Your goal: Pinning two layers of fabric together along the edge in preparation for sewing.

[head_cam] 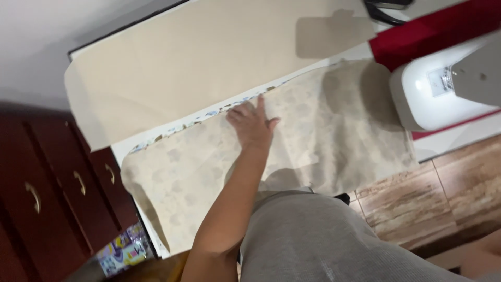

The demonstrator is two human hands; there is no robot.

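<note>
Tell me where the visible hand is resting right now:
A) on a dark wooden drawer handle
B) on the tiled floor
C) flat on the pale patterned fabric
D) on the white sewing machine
C: the hand lies flat, fingers spread, on the pale patterned fabric, near its upper edge.

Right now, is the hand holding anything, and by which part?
Nothing is gripped: the hand lies flat, fingers spread, on the patterned cloth near its upper edge.
</note>
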